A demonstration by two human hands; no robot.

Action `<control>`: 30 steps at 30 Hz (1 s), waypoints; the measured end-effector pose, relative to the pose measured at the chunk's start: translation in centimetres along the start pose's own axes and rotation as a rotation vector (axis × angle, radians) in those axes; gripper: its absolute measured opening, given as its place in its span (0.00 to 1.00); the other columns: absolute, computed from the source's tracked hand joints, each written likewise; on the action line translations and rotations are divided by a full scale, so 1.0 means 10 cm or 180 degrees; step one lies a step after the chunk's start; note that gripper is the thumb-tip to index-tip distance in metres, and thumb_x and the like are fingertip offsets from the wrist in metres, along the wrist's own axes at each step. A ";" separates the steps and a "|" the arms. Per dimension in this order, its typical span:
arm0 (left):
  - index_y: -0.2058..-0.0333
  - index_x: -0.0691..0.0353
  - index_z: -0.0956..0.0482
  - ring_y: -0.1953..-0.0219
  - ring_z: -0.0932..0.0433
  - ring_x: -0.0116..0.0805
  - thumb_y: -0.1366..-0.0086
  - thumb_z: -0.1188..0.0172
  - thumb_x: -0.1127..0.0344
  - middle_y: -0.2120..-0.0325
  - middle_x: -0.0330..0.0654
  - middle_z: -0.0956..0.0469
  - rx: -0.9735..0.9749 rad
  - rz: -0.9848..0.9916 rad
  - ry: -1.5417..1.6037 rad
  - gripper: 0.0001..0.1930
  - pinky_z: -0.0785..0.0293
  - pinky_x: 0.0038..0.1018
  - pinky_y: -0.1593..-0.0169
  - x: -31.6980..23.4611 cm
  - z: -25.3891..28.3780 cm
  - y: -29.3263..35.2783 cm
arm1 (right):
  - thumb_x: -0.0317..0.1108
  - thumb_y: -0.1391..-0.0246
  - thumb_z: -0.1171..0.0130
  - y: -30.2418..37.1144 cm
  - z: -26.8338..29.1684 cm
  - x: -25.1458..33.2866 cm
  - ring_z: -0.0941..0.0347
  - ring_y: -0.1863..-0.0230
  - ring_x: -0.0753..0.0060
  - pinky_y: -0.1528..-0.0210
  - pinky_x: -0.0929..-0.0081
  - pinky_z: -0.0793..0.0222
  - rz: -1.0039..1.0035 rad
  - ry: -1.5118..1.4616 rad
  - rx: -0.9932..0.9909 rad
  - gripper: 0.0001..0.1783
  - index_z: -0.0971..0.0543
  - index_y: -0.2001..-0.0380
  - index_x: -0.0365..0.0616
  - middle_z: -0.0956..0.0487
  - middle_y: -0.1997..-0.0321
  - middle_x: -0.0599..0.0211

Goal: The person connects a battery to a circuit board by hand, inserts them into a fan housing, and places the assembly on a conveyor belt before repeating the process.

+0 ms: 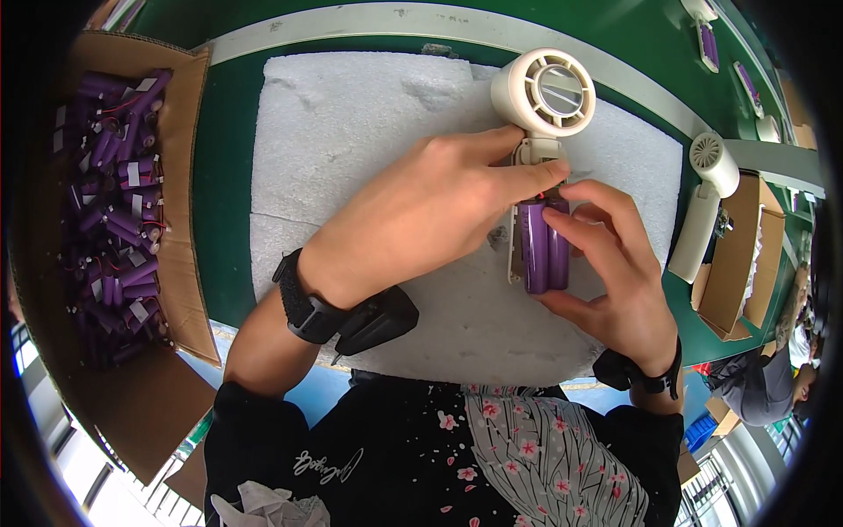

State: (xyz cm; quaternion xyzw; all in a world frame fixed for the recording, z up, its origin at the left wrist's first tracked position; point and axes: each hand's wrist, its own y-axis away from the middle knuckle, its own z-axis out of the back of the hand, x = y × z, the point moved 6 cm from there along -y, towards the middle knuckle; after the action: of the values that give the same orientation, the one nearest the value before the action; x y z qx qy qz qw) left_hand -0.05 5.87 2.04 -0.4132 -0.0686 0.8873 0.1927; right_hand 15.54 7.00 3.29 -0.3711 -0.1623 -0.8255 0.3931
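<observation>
With the left hand (pixel 457 189) pinching the cream handheld fan (pixel 532 112) and the right hand (pixel 619 281) grasping the purple twin-cell battery pack (pixel 545 250) at three o'clock from view centre, uneven pressing could trap the red wire (pixel 542 194).

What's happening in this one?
A person has a cream handheld fan with its handle opened up, over a white foam pad. The left hand grips near its neck, while the right hand holds two purple cells at the open handle; whether they are fully seated is unclear. More purple cells lie in a cardboard box on the left.
</observation>
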 end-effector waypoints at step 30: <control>0.56 0.58 0.17 0.63 0.17 0.43 0.52 0.29 0.71 0.62 0.48 0.18 -0.0190 0.0069 0.0475 0.21 0.20 0.28 0.61 0.07 0.02 -0.02 | 0.18 0.77 0.26 -0.02 -0.06 0.07 0.24 0.63 0.64 0.64 0.73 0.24 0.0219 0.0417 -0.0440 0.28 0.27 0.67 0.39 0.28 0.45 0.53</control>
State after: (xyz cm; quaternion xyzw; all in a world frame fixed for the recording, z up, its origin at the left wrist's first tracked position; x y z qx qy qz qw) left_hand -0.51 6.37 1.72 -0.4845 -0.0760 0.8537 0.1753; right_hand 14.79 6.41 3.41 -0.3479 -0.0660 -0.8432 0.4044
